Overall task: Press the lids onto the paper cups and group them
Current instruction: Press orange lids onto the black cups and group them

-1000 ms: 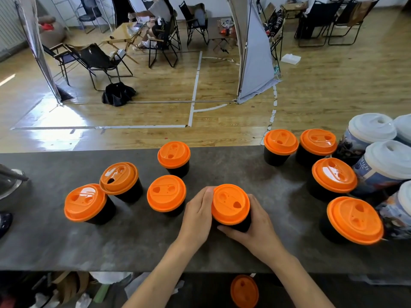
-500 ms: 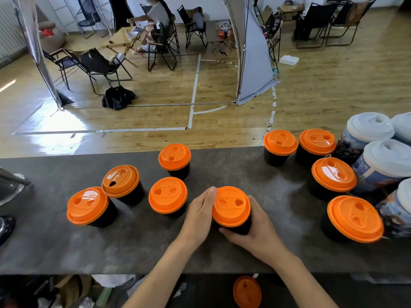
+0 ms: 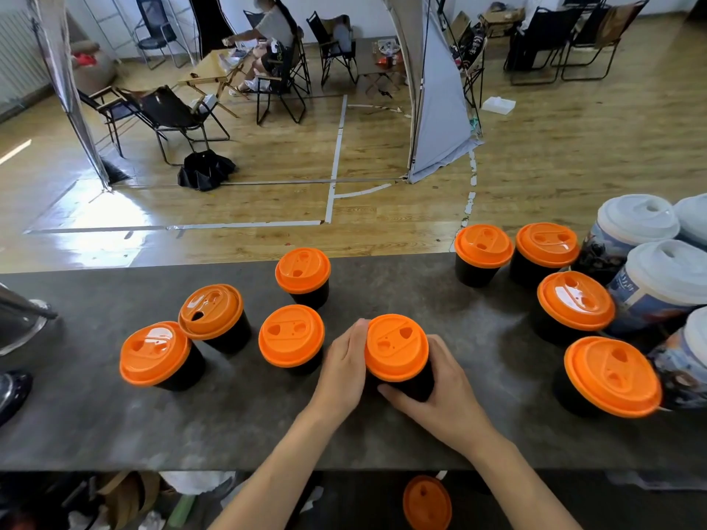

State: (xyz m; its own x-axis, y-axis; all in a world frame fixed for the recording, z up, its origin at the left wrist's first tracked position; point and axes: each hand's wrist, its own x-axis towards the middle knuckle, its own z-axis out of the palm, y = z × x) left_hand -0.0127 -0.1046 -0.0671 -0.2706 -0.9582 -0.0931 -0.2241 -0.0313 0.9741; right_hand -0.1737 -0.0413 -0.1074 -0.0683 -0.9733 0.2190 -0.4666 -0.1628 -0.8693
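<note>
1. While the left hand (image 3: 344, 371) and right hand (image 3: 443, 395) clasp it, the black paper cup (image 3: 415, 386) stands on the tabletop (image 3: 248, 426), orange lid (image 3: 396, 346) on.
2. Each grip curls round it: left at 9 o'clock, right at 4 o'clock.
3. Four lidded cups (image 3: 291, 336) stand at its 9 o'clock, four at 2 o'clock.

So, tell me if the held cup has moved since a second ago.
No. The held cup keeps the same gap right of the neighbouring cup; left hand and right hand grip it.
</note>
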